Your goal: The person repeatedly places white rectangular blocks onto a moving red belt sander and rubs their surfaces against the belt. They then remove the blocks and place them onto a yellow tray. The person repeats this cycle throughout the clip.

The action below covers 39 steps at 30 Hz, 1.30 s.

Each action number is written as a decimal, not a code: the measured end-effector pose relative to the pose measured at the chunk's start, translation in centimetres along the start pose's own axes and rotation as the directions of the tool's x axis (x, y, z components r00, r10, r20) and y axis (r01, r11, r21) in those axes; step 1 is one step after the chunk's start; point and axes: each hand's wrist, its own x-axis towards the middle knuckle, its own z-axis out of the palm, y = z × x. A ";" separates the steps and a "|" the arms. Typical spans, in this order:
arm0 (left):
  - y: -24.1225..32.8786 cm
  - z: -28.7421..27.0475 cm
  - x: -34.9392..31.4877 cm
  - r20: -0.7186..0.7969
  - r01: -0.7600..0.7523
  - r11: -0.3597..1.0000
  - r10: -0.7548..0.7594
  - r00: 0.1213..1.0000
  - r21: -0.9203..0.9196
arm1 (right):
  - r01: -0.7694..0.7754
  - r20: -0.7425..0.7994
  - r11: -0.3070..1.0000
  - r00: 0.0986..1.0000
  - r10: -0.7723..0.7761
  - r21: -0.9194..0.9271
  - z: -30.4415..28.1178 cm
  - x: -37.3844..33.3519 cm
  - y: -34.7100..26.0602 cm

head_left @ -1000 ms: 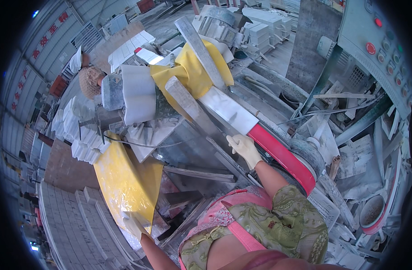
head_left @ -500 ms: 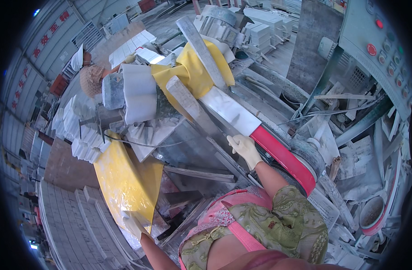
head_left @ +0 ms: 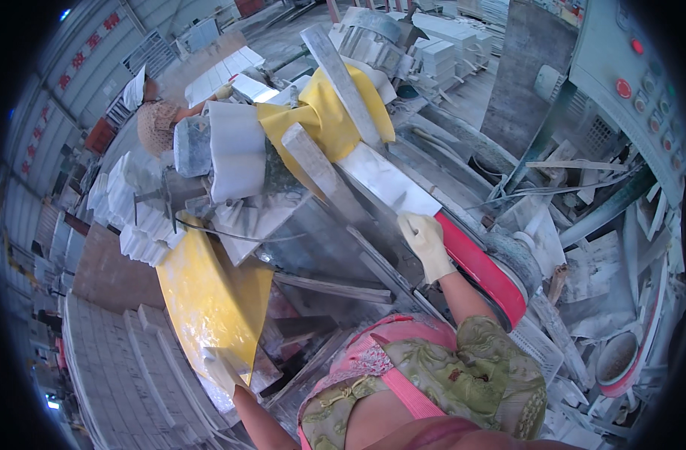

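Note:
My right hand (head_left: 427,241), in a cream glove, is closed with its fingers curled. Its knuckles lie against the near end of a shiny white strip (head_left: 384,178), beside a red belt (head_left: 484,262); what the fingers hold, if anything, is hidden. The strip runs out from under a yellow sheet (head_left: 328,112), between two stone-like grey bars (head_left: 313,157). Low on the left, my gloved left hand (head_left: 224,371) lies with fingers stretched out on the lower edge of another yellow sheet (head_left: 215,307), which looks wet and drapes downward.
A control panel (head_left: 643,90) with coloured buttons stands at the upper right. Broken slabs (head_left: 594,266) and offcuts lie beneath it. Stacked white strips (head_left: 133,202) and long grey strips (head_left: 110,352) fill the left. A co-worker (head_left: 155,124) in a white hat stands beyond the machine.
My right hand has shifted right and slightly nearer the red belt, and its fingers have curled in. My left hand stays on the yellow sheet. The co-worker's head has come up.

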 end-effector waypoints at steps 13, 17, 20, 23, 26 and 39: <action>1.0 -0.2 -0.9 0.009 0.021 1.000 -0.021 1.000 -0.005 | 0.225 0.048 0.938 0.974 -0.220 -0.262 1.3 -0.3 2.1; 1.0 -0.2 -1.0 0.007 0.001 0.999 0.000 1.000 -0.042 | 0.232 0.063 0.925 0.973 -0.223 -0.300 0.9 -0.4 2.1; 0.8 -0.2 -0.9 0.011 0.007 0.999 -0.006 1.000 -0.047 | 0.261 0.024 0.917 0.964 -0.266 -0.301 0.7 -0.6 1.9; 0.7 -0.2 -0.7 0.016 -0.002 1.000 0.002 1.000 -0.026 | 0.265 0.009 0.917 0.961 -0.275 -0.298 0.4 -0.8 1.7; 0.7 0.0 -0.7 0.009 0.002 0.997 -0.001 1.000 -0.073 | 0.271 -0.009 0.911 0.958 -0.288 -0.310 0.2 -0.7 1.5; 0.2 0.1 0.0 -0.033 0.001 1.000 -0.001 0.999 -0.003 | 0.216 0.040 0.920 0.976 -0.215 -0.327 -0.4 -0.7 1.3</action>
